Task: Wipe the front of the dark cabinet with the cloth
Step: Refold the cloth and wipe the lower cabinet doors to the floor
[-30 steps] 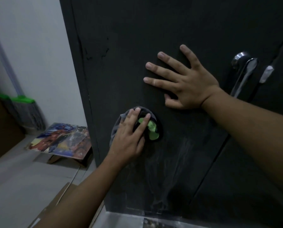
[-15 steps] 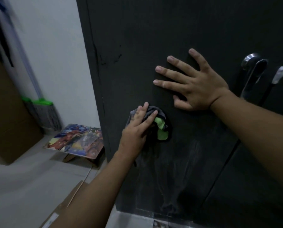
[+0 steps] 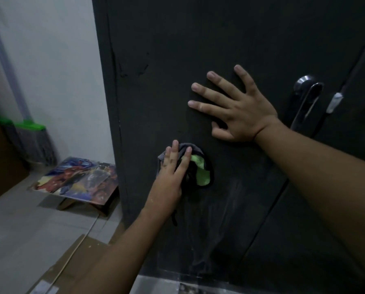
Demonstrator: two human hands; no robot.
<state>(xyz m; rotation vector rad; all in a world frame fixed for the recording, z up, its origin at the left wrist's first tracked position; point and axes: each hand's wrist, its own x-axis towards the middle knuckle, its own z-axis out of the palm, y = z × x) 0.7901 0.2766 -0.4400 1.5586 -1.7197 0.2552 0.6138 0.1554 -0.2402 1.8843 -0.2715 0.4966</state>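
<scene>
- The dark cabinet (image 3: 198, 39) fills the right side, with pale streaks low on its front.
- The right hand (image 3: 243, 115) lies flat on it, fingers straight and spread apart.
- The left hand (image 3: 168, 179) presses the cloth (image 3: 201, 171) against the front, fingers straight and slightly apart.
- The cloth sits bunched just below the right hand.

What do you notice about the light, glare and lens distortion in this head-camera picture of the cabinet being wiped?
Head view: dim, flat light, so the dark cabinet shows little surface detail; a small glare sits on the metal handle; the wide-angle lens makes the cabinet's left edge lean; the cloth under the left hand looks slightly soft.
</scene>
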